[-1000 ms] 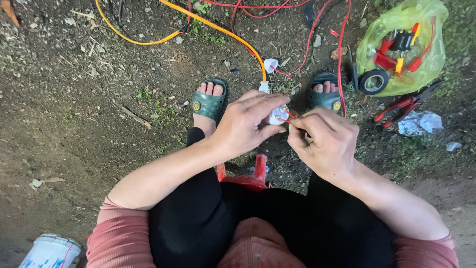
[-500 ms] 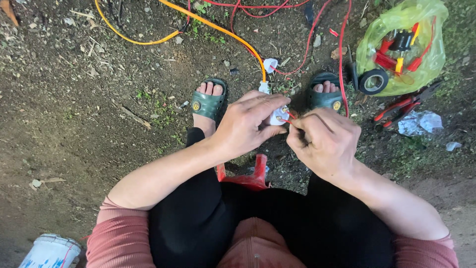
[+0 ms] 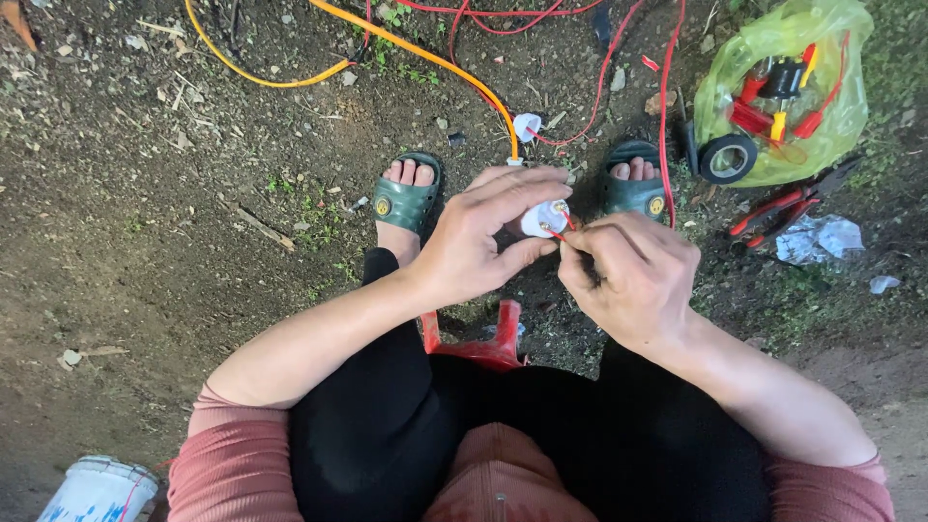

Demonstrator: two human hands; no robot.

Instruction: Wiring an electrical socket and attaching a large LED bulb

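My left hand (image 3: pixel 478 242) grips a small white round electrical fitting (image 3: pixel 543 218) with brass terminals, held above the ground between my feet. My right hand (image 3: pixel 633 275) is closed just right of it, pinching a thin red wire (image 3: pixel 564 232) whose end meets the fitting. I sit on a low red stool (image 3: pixel 480 341), knees apart, in black trousers and green sandals. An orange cable (image 3: pixel 425 58) runs across the soil toward my hands.
A yellow-green plastic bag (image 3: pixel 788 87) with red and yellow tools lies at upper right, a roll of black tape (image 3: pixel 728 159) beside it. Red-handled pliers (image 3: pixel 773 208) and crumpled plastic (image 3: pixel 817 237) lie nearby. Red wires (image 3: pixel 580 68) trail over bare dirt. A white bucket (image 3: pixel 97 491) stands lower left.
Both hands stay almost where they were. My right fingers have shifted slightly against the fitting, working the red wire at its terminal.
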